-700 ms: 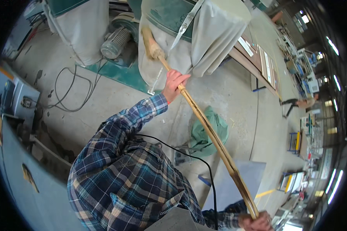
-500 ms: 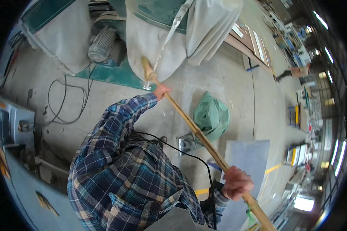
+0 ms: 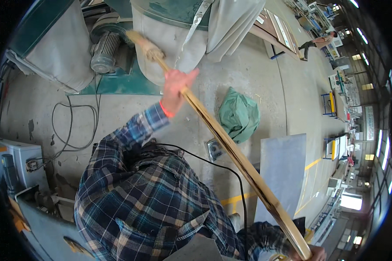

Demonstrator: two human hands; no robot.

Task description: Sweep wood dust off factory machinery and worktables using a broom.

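A long-handled broom [image 3: 248, 174] slants across the view from upper left to lower right, its pole brown and worn. My left hand [image 3: 175, 89] is closed round the pole a short way below the bound, straw-coloured head. At the lower right, my right hand [image 3: 315, 253] grips the pole's near end, partly cut off by the picture's edge. The broom head is in front of a pale cloth bag [image 3: 172, 41] under a green machine; I cannot tell whether they touch. Below the pole lies a crumpled green bag [image 3: 239, 115] on the floor.
A grey electric motor [image 3: 104, 54] stands on a green base [image 3: 119, 85]. Cables [image 3: 69, 126] loop over the floor at left. Beneath the pole is a flat grey sheet [image 3: 283, 165]. A black cord [image 3: 220, 165] runs beside me. Another person [image 3: 322, 42] is far right.
The broom head has risen up and to the left. My left hand has moved up with it, while my right hand has moved down and right to the pole's end.
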